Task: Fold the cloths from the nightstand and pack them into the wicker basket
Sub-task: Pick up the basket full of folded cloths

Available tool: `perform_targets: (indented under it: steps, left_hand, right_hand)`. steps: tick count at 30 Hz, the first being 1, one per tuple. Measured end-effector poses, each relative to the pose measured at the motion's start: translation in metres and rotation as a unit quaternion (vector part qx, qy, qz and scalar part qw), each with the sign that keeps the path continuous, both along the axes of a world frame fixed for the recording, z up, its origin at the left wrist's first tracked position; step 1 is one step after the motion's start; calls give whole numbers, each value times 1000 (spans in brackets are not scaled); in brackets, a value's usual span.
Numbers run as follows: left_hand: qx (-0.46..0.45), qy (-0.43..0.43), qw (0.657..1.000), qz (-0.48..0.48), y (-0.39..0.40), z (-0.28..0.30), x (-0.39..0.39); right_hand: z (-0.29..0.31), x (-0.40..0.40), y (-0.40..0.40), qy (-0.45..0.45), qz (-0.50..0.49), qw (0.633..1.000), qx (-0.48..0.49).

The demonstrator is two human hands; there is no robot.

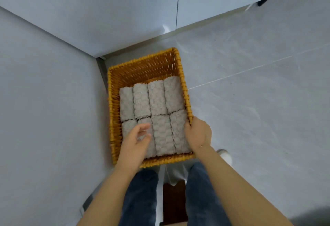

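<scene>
Head view, left to right: the left hand hovers loose-fingered, holding nothing, over the folded grey cloths packed in two rows in the wicker basket, while the right hand grips its right rim. Lifting by that single rim would likely tip the basket and spill the rows toward the left hand.

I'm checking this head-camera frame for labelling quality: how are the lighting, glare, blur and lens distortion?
Head view: soft, even light with faint shadows; a small glare patch on the glossy cabinet door; wide-angle bending of the wall and floor lines toward the edges; the folded cloths and wicker basket are fairly sharp, while the left hand looks slightly motion-blurred and the right hand on the rim is crisper.
</scene>
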State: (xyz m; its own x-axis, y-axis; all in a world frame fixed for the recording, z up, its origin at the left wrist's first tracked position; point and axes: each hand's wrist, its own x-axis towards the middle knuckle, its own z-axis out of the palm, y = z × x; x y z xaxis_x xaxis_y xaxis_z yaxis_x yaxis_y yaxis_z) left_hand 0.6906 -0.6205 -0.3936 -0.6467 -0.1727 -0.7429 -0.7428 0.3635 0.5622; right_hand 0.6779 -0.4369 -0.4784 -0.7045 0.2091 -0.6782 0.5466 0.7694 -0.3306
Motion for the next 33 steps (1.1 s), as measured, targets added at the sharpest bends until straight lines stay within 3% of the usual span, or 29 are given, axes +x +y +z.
perform_targets:
  steps: [7, 10, 13, 21, 25, 33]
  left_hand:
    - [-12, 50, 995, -85, 20, 130, -22]
    - [-123, 145, 965, -180, 30, 191, -32]
    - [-174, 191, 952, -165, 38, 268, -51]
    - [-88, 189, 960, -189, 53, 425, -68]
    - [-8, 200, 956, -213, 75, 483, -77]
    - [49, 275, 932, -231, 192, 555, -71]
  right_hand:
    - [166, 22, 59, 32, -97, 994, 47]
    - [247, 26, 83, 54, -129, 987, 76]
    - [334, 33, 102, 95, -173, 975, 100]
    - [518, 63, 136, 226, -306, 921, 81]
    - [576, 80, 149, 257, -338, 900, 97]
    - [651, 100, 257, 291, -375, 871, 125]
